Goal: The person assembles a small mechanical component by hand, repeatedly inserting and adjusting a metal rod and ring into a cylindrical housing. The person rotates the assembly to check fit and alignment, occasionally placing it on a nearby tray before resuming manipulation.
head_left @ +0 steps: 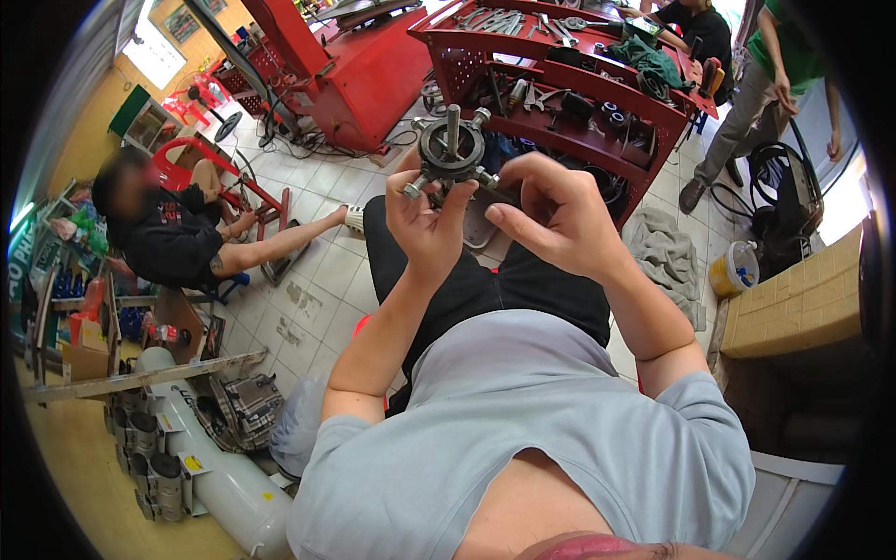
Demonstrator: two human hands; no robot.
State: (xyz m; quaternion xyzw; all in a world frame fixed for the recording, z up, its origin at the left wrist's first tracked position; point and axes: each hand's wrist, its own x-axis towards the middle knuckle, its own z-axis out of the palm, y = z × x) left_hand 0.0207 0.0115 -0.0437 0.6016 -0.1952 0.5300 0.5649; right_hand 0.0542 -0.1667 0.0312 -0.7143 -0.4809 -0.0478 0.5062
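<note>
My left hand (427, 229) grips a round metal ring tool (450, 149) from below, above my lap. Bolts stick out around its rim, and an upright rod (454, 126) rises through its middle. To the right of the tool, my right hand (565, 219) has its fingers curled, with thumb and forefinger close around a small dark part beside one of the side bolts (485, 179). What exactly that part is, I cannot make out. Behind the fingers the underside of the tool is mostly hidden.
Ahead stands a red tool cart (569, 121) loaded with wrenches. A red machine (359, 79) is to its left. One person (173, 229) sits at the left; another (761, 103) stands at the right. A grey cloth (661, 261) and a bucket (734, 271) lie rightward, a white cylinder (224, 467) at lower left.
</note>
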